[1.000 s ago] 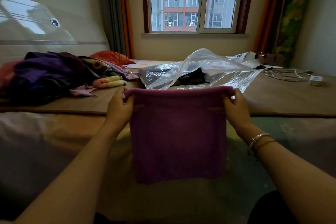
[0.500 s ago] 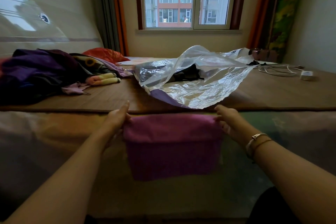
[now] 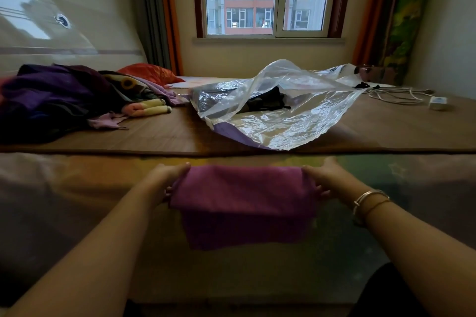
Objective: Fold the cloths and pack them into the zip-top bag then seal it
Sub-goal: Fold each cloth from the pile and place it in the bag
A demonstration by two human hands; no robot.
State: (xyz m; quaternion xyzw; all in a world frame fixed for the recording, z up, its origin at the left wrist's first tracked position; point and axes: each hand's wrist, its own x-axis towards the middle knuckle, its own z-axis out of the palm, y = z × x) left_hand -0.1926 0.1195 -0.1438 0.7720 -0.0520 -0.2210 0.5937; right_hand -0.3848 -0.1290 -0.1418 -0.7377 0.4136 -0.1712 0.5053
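At the far left a pile of clothes [image 3: 59, 100], mostly dark purple, lies heaped on the brown mat [image 3: 159, 134] that covers the bed, with an orange pillow [image 3: 150, 73] behind it near the curtain. Nearer the viewer, the left hand [image 3: 164, 179] has its grip closed on the left end of the purple cloth [image 3: 244, 198], thumb on top and fingers tucked underneath. The cloth is folded over, its upper layer draped forward over a lower layer that hangs down the side of the bed, just in front of the mat's edge. Beyond it, on the mat, the clear zip-top bag [image 3: 278, 116] lies crumpled and open with something dark inside. The right hand [image 3: 327, 180], bracelets at its wrist, grips the cloth's right end the same way. At the far right a white cable [image 3: 396, 96] and a charger [image 3: 438, 103] rest on the mat.
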